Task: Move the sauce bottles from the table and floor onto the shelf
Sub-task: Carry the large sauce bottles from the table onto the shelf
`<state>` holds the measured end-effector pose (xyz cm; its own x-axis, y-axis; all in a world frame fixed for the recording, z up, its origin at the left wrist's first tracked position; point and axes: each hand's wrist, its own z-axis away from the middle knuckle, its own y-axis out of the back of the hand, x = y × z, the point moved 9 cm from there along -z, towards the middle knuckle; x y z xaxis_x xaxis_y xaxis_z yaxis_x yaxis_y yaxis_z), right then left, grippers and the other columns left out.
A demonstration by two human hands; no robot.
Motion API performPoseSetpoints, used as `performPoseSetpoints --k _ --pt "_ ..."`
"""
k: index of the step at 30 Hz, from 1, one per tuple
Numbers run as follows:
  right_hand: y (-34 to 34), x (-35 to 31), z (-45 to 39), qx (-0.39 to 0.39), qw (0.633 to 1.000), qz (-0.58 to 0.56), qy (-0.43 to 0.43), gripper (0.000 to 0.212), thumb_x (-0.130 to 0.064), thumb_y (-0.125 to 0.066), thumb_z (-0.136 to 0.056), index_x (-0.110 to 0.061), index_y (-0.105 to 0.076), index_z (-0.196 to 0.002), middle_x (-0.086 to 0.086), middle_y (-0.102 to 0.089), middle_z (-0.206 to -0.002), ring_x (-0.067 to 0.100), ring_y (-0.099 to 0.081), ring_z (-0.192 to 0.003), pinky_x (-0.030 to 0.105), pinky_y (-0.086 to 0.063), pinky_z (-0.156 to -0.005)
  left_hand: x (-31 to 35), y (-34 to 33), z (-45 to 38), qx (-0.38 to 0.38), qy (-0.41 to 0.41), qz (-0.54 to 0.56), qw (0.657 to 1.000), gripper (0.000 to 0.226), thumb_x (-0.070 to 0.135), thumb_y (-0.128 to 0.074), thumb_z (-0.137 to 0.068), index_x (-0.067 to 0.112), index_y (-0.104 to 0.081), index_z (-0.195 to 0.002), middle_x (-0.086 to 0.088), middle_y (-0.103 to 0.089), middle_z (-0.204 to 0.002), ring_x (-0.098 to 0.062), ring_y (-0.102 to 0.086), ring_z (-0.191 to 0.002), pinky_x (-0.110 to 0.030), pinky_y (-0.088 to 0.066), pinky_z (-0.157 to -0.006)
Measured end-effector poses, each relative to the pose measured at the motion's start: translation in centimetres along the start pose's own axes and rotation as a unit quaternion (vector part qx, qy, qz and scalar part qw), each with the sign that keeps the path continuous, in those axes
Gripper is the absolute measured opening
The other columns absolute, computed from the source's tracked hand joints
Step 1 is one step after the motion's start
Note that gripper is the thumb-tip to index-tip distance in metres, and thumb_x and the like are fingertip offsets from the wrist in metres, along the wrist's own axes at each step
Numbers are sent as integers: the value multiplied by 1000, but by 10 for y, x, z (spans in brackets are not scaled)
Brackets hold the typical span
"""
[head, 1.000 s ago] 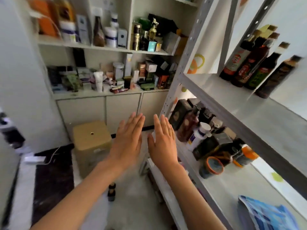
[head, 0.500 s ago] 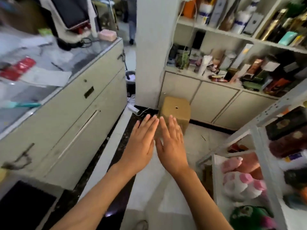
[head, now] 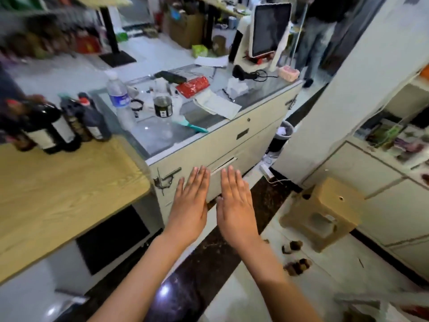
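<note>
Several dark sauce bottles (head: pixel 53 126) with pale labels stand at the far left on a light wooden table (head: pixel 58 194). Small dark bottles (head: pixel 297 266) lie blurred on the pale floor at the lower right. My left hand (head: pixel 189 203) and my right hand (head: pixel 234 205) are held out flat side by side, palms down, fingers straight, in mid-air in front of a cream counter. Both hold nothing and are well to the right of the table's bottles.
The cream counter (head: pixel 232 140) with drawers has a glass top crowded with a water bottle (head: pixel 117 94), a tin, papers and a screen (head: pixel 269 29). A cardboard box (head: pixel 322 212) sits on the floor beside white cabinets. A person stands at the back right.
The view has swung left, away from the metal shelf toward the counter and the wooden table. Both hands stay flat and empty in front of me.
</note>
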<state>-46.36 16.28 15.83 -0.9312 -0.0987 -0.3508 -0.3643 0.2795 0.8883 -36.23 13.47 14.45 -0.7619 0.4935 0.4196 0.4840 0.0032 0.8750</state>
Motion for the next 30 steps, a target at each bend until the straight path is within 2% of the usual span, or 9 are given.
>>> performPoseSetpoints --k 2,6,8,12,16,21,25,30 --pt "-28 -48 -17 -24 999 -2 36 70 -13 -46 -97 -14 -11 -158 9 -13 -165 22 -3 -153 45 -12 -124 -53 26 15 24 40 7 999 71 10 -37 -90 11 -5 -154 -8 -8 -162 -21 -2 -150 -51 -16 -119" --pt "-87 -141 -48 -64 994 -9 90 70 -13 -47 -97 -11 -12 -157 12 -16 -164 26 -8 -153 46 -15 -123 -150 71 47 56 110 16 992 75 9 -36 -94 19 9 -152 2 10 -161 -11 17 -147 -42 -2 -122" --pt "-113 -188 -63 -75 991 -19 114 68 -13 -48 -98 -12 -15 -157 10 -17 -164 24 -9 -153 44 -12 -124 -196 94 61 71 144 16 987 71 12 -31 -94 18 7 -153 3 9 -161 -11 16 -148 -41 -1 -122" --pt "-159 -271 -91 -100 979 -28 174 67 -15 -46 -99 -13 -13 -158 8 -13 -165 21 -3 -153 40 -6 -125 -281 134 80 103 205 22 973 72 5 -39 -95 14 0 -154 2 5 -162 -12 13 -148 -40 -2 -122" --pt "-194 -335 -121 -117 973 -42 196 68 -15 -45 -99 -14 -11 -158 7 -12 -165 19 -2 -153 37 -2 -124 -348 170 91 131 247 22 960 70 5 -39 -96 14 -2 -154 1 2 -162 -9 13 -146 -39 -3 -122" --pt "-229 -383 -159 -139 967 -56 204 67 -18 -44 -100 -14 -10 -158 5 -10 -166 19 -1 -153 39 -5 -125 -406 197 88 140 265 15 954 68 7 -37 -97 15 0 -154 2 4 -162 -11 12 -148 -38 -3 -122" --pt "-255 -396 -194 -157 965 -81 193 66 -21 -42 -102 -14 -9 -159 4 -9 -166 16 0 -153 31 -1 -124 -443 205 72 146 278 32 949 64 12 -34 -101 18 -1 -155 6 2 -162 -6 12 -147 -35 -2 -122" --pt "-296 -404 -256 -181 958 -129 181 66 -25 -44 -101 -13 -13 -158 5 -15 -165 17 -10 -152 36 -11 -124 -495 202 34 164 329 80 927 58 23 -34 -103 20 -8 -155 8 -6 -162 1 8 -145 -32 -5 -122"
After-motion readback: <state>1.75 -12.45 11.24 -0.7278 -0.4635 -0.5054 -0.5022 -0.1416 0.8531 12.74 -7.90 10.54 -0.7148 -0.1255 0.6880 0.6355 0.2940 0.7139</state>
